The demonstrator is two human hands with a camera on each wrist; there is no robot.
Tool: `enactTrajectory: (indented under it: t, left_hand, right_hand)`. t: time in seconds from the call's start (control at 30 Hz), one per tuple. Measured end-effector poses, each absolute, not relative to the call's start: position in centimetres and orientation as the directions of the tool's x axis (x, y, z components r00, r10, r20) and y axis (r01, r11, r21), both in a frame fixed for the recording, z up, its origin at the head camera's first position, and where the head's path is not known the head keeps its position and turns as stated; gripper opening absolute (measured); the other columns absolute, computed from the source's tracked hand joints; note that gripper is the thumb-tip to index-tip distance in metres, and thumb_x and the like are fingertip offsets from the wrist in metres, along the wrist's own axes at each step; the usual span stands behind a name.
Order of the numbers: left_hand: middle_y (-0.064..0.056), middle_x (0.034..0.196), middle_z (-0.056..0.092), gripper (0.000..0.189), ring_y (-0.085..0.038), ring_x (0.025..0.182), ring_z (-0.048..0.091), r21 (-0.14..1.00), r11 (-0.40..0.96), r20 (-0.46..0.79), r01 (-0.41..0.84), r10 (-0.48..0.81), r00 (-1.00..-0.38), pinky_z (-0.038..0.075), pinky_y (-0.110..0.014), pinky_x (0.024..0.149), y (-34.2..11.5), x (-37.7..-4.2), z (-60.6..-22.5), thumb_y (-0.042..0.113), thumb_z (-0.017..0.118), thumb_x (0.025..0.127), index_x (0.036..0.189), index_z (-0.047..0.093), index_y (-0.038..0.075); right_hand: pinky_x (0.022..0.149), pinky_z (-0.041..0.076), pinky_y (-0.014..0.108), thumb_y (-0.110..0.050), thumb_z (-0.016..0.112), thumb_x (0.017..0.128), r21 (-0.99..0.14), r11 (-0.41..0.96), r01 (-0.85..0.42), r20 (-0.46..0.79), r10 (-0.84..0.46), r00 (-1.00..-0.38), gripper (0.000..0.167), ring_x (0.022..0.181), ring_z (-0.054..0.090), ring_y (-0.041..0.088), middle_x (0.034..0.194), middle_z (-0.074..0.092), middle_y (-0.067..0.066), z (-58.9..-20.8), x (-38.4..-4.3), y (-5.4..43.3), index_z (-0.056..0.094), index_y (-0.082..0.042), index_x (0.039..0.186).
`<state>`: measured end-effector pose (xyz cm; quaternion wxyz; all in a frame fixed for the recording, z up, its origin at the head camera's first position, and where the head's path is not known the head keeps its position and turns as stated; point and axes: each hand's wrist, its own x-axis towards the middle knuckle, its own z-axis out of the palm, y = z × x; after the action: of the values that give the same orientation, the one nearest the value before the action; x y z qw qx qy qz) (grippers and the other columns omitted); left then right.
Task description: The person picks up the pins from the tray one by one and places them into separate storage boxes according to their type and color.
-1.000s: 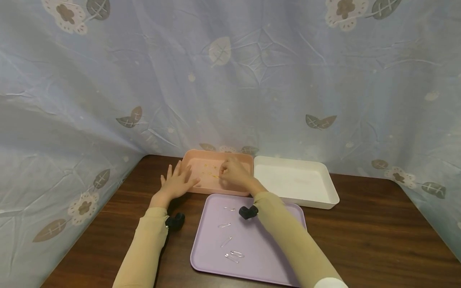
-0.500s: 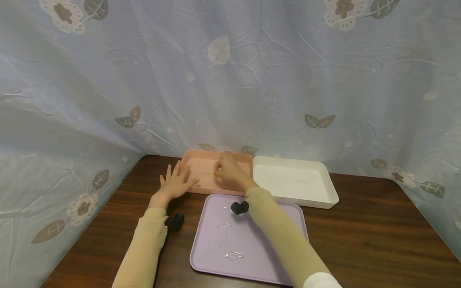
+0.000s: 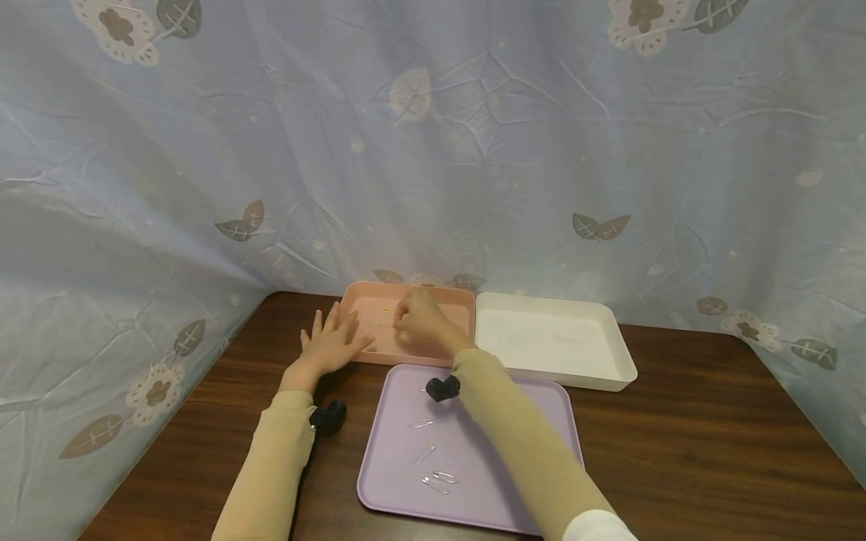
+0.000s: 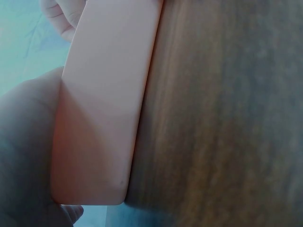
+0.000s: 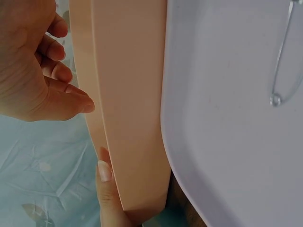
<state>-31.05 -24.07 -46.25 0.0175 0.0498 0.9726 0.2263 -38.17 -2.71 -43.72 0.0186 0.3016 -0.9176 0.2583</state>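
My left hand (image 3: 331,347) lies spread at the left end of the pink tray (image 3: 406,358). In the left wrist view its thumb side rests against the tray wall. Over the middle of that tray is my right hand (image 3: 421,319). Its fingers are curled, and thumb and forefinger pinch at a small gold-coloured pin (image 3: 386,325), most likely a safety pin. The right wrist view shows the thumb (image 5: 78,105) close to the forefinger, but no pin is visible there. Other small gold pieces, such as a gold pin (image 3: 386,310), lie in the tray.
In front stands a lilac tray (image 3: 392,488) with several silver safety pins, one a safety pin (image 3: 425,454) lying slantwise. A white tray (image 3: 555,334) adjoins the pink one on the right. A patterned curtain (image 3: 433,150) hangs behind the brown table (image 3: 710,421).
My right hand has moved left within the pink tray, to the gold pin near its middle. The left hand has stayed in place. The silver pins lie as before.
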Motion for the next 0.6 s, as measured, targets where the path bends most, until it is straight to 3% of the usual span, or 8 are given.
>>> enactTrajectory:
  t: [0.37, 0.6]
  left_hand:
    - [-0.021, 0.164, -0.004, 0.084, -0.052, 0.147, -0.010, 0.449, 0.890, -0.020, 0.084, 0.104, -0.994, -0.002, -0.080, 0.106, -23.9, -31.0, -46.2, 0.067, 0.041, 0.093, 0.157, 0.019, 0.018]
    - [-0.020, 0.164, -0.004, 0.083, -0.051, 0.147, -0.010, 0.448, 0.891, -0.024, 0.075, 0.096, -0.995, -0.001, -0.079, 0.107, -23.9, -30.7, -45.9, 0.065, 0.042, 0.094, 0.157, 0.018, 0.018]
  right_hand:
    - [0.105, 0.038, 0.038, -0.008, 0.070, 0.082, -0.466, 0.717, -0.518, 0.182, -0.495, -0.849, 0.007, 0.107, 0.049, 0.025, 0.099, 0.061, 0.007, -43.4, -37.2, -0.8, 0.069, -0.009, 0.075]
    - [0.098, 0.040, 0.040, -0.018, 0.070, 0.086, -0.454, 0.725, -0.517, 0.194, -0.486, -0.852, 0.012, 0.108, 0.050, 0.025, 0.100, 0.061, 0.006, -43.2, -36.5, 1.2, 0.066, -0.013, 0.075]
